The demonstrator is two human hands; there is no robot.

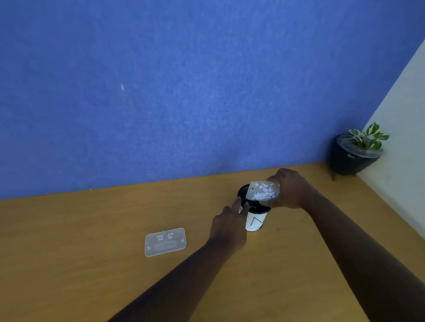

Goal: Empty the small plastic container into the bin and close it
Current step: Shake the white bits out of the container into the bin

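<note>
My right hand [291, 190] grips a small clear plastic container [263, 191] and holds it tilted over the mouth of a little white bin [255, 220] with a black liner. White crumbs show through the container's wall. My left hand [228, 225] rests its fingertips against the bin's left rim, fingers spread, holding nothing else. The container's clear lid [165, 241] lies flat on the wooden table [82, 264], to the left of my left forearm.
A blue wall runs along the table's back edge. A black pot with a green-and-white plant [355, 153] stands in the back right corner beside a pale side wall.
</note>
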